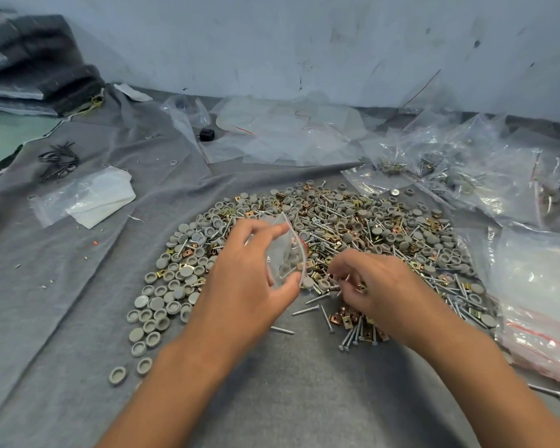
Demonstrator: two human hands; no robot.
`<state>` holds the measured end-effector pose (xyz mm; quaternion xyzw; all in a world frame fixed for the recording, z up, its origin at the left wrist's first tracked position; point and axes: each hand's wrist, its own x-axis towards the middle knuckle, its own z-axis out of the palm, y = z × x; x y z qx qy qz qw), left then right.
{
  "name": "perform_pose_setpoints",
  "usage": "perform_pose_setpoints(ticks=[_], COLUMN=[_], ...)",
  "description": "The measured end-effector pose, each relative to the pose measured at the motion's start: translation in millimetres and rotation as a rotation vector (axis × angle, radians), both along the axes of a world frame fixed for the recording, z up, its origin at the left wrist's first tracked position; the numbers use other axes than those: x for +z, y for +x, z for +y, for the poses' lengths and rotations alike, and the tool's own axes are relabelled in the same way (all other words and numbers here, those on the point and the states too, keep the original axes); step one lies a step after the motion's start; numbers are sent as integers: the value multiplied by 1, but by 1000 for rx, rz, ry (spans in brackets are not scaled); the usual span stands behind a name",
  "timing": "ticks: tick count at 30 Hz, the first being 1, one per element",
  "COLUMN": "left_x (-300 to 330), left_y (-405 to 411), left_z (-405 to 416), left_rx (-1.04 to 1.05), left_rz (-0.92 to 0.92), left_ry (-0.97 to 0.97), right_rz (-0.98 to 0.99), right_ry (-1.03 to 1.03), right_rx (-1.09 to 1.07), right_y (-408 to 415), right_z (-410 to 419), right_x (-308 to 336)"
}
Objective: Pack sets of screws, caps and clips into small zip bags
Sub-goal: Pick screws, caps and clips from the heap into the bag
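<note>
A big heap of grey round caps [162, 305], silver screws [353, 334] and brass clips [343, 320] lies on the grey felt. My left hand [249, 279] holds a small clear zip bag [285, 253] with a red strip upright over the heap, thumb below and fingers above; a few grey caps show inside it. My right hand [372, 286] is just right of the bag, fingers curled down into the heap and pinching small screws or clips.
A stack of empty zip bags [543, 302] lies at the right edge. Filled and loose plastic bags [459, 169] crowd the back right. A white cloth in plastic [94, 198] and dark screws [59, 160] sit at the left. A small black block [207, 134] stands near the wall.
</note>
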<state>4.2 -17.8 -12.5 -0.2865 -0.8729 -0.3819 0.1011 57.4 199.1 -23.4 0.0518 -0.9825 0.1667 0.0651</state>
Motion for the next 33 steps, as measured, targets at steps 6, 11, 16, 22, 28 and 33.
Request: perform_pose_setpoints(ticks=[6,11,16,22,28,33], left_x=[-3,-5,-8,-8,-6,-1], left_y=[1,1,2,1,0,-4], left_z=[2,5,7,8,3,0], left_rx=[-22,-46,-58,-60,-33,13], left_rz=[7,15,18,18,12,20], left_ry=[-30,-39,-31,-13,-27,-15], right_rz=[74,277,430,493,464,-70], right_ry=[-345,-714,-409,-353,-396,-109], right_rx=[-4,87,95,47,-14,-5], right_y=[-2,-2,-3,-2,-3,2], right_z=[-1,-25,-42,-43,-31,-20], right_x=[5,18,15,10,17,-4])
